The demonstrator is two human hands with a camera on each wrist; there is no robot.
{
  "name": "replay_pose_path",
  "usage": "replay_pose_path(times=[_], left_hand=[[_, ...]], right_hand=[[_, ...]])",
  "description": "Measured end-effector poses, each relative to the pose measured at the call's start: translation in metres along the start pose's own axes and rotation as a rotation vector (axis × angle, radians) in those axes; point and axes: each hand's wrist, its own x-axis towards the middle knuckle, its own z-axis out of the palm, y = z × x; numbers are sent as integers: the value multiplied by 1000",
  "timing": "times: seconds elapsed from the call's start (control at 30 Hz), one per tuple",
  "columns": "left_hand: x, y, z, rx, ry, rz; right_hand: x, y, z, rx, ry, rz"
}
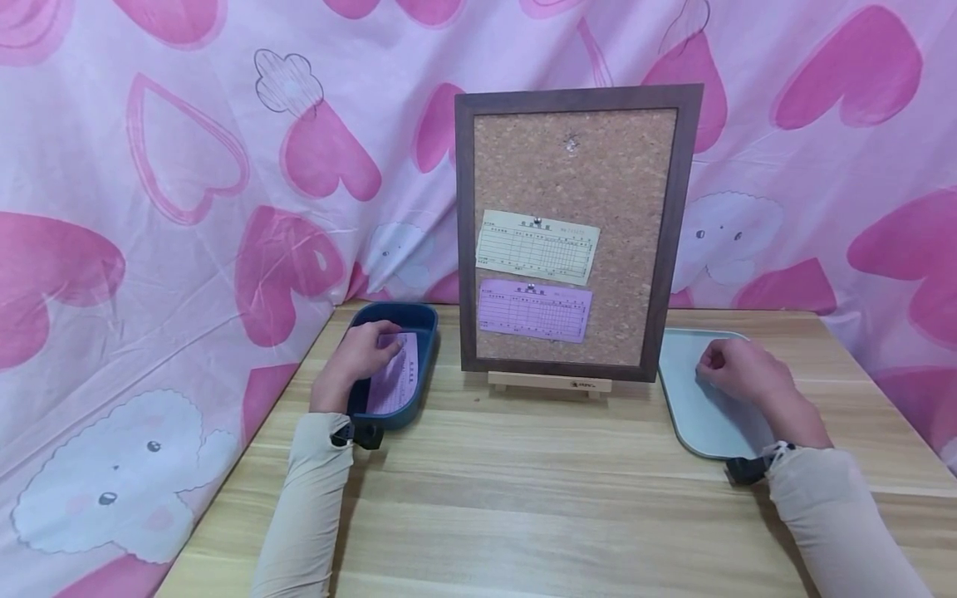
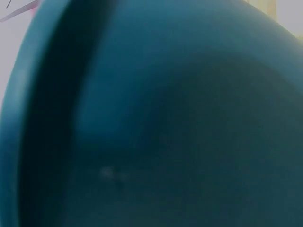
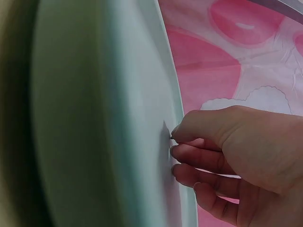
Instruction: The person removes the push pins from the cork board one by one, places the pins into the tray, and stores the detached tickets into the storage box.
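In the head view my left hand (image 1: 360, 355) reaches over the rim of a dark blue tray (image 1: 424, 365). Its fingertips are at a pinkish-purple printed slip (image 1: 394, 378) inside; finger and thumb look apart, and no grip on the paper shows. The left wrist view holds only the blurred blue tray wall (image 2: 118, 94). Over a pale grey-green tray (image 1: 699, 423) my right hand (image 1: 748, 378) has its fingers curled together. In the right wrist view, thumb and forefinger pinch a tiny dark pin-like thing (image 3: 172, 137), mostly hidden, close to the tray surface.
A brown-framed cork board (image 1: 576, 178) stands on a small wooden easel (image 1: 549, 383) between the trays. A pale yellow-green slip (image 1: 537, 249) and a purple slip (image 1: 534, 311) are pinned to it. Behind the wooden table (image 1: 523, 498) hangs a pink heart-patterned cloth (image 1: 187, 249).
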Motion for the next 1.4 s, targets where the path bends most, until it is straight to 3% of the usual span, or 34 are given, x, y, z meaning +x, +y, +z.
replay_pose_path(times=[0.43, 0.77, 0.97, 1.17, 1.4], left_hand=[[-2, 1, 1, 4, -45, -32], [-1, 5, -2, -14, -22, -25], [1, 5, -2, -16, 51, 31], [1, 11, -5, -70, 119, 21], [3, 19, -7, -107, 238, 81]], right_hand=[[2, 1, 1, 11, -6, 8], [2, -2, 2, 27, 1, -1], [1, -3, 2, 45, 15, -4], [2, -4, 3, 67, 71, -16], [2, -7, 1, 101, 134, -19]])
